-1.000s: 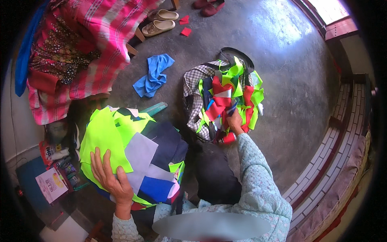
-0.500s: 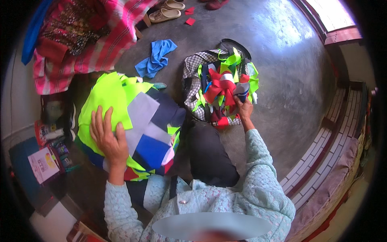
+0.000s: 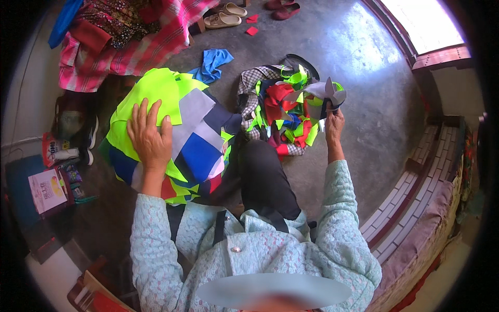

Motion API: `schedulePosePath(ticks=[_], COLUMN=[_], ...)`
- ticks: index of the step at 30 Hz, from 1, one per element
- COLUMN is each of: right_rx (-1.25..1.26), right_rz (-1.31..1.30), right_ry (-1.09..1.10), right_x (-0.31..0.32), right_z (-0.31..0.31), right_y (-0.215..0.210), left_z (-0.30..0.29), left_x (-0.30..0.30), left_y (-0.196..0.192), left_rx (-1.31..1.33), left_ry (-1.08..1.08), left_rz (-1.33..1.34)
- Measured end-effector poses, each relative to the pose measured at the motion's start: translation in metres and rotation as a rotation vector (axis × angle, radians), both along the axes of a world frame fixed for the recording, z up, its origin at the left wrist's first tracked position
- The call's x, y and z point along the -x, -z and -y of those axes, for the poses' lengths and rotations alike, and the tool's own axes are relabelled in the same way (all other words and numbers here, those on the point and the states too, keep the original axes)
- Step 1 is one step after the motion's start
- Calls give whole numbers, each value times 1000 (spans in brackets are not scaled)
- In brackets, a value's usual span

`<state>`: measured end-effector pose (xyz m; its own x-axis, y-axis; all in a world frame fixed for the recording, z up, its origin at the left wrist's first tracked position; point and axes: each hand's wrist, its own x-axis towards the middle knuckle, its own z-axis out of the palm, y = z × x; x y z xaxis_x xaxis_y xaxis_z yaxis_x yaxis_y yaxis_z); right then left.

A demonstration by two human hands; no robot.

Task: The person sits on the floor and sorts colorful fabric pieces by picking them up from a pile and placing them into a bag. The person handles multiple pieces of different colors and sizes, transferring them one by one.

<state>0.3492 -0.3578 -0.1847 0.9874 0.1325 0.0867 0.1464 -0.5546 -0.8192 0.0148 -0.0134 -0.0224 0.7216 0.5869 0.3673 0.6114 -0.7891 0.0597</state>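
Grey fabric scrap (image 3: 319, 92) in right hand (image 3: 333, 124), above scrap pile (image 3: 280, 106)

The left hand (image 3: 149, 136) lay flat on a stack of neon yellow, grey and blue cut fabric panels (image 3: 171, 132). The right hand (image 3: 333, 120) held a bunch of grey fabric scraps (image 3: 319, 93) above a heap of red, green and blue offcuts on a checked cloth (image 3: 278, 106), right of that stack. A crumpled blue cloth (image 3: 212, 63) lay beyond the left hand, on the concrete floor (image 3: 358, 62).
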Motion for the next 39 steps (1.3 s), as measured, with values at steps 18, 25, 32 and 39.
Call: schedulePosePath(ticks=[18,25,32,39], right_rx=[-199,-1150,-1184,-741], right_rz=[173,-412,-401,-575], right_ry=[-271,-192,-348,-581], right_x=[-15,-11,24,128], right_z=[-5,10,16,10], right_y=[-58,-70,-103,-140], left_z=[0,-1,-2,0], left_x=[2,2,4,6], left_y=[5,6,8,3], left_rx=[-25,-46,-46,-75], left_ry=[-38,-41,-36,7], left_rz=[43,46,71,211])
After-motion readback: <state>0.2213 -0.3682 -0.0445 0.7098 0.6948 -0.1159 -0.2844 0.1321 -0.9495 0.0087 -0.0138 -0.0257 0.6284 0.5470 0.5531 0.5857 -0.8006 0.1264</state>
